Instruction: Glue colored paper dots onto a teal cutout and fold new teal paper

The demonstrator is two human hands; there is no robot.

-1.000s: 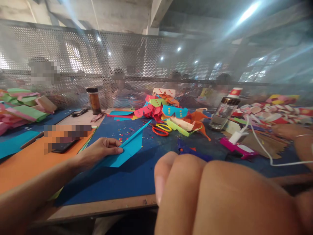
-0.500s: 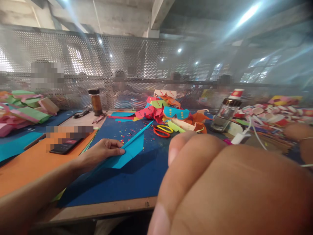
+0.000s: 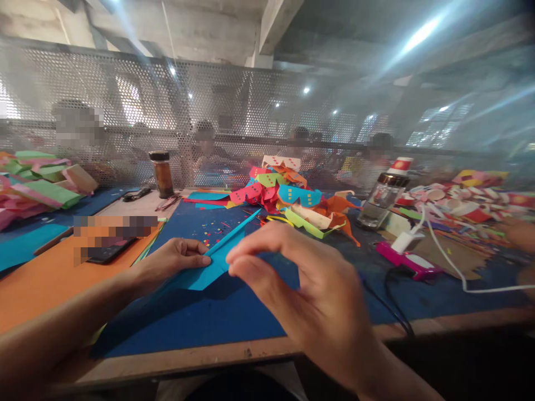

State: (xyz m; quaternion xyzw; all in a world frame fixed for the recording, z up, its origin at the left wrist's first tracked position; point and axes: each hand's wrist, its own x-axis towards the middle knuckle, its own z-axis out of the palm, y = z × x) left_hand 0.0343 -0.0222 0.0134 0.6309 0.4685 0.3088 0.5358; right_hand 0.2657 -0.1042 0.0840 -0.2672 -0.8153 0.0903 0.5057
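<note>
A folded turquoise paper (image 3: 217,257) with a long pointed edge lies on the dark blue mat (image 3: 234,312). My left hand (image 3: 171,260) pinches its left end, thumb pressed on the fold. My right hand (image 3: 301,284) hangs in front of the paper's right side, fingers curled and close together just beside the paper; I cannot see anything between them. A pile of coloured cut paper pieces (image 3: 288,192) sits behind the paper.
An orange sheet (image 3: 37,284) with a dark phone (image 3: 111,250) lies at left. A brown jar (image 3: 162,174) stands at the mesh screen. A clear bottle (image 3: 382,197), a pink device (image 3: 412,263) with white cable and paper scraps sit at right. People work beyond the screen.
My right hand, which loomed close to the camera and blocked the lower right, has dropped forward to the turquoise paper. My left hand and the paper have stayed put.
</note>
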